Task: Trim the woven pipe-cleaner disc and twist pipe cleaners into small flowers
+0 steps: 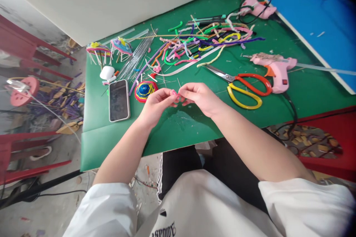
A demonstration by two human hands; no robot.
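A twisted piece [175, 95] is held between the left hand [155, 105] and right hand [201, 98] above the front of the worktop [180, 126], with a phone [119, 100] laid to their left and a coiled disc [145, 90] between phone and left hand. Scissors [241, 85] are placed right of the hands, with a glue gun [275, 70] just behind them towards the right edge. A pile of pipe cleaners [205, 40] is spread behind the hands, a bundle of thin rods [137, 57] left of it, and a board [319, 26] at the back right corner.
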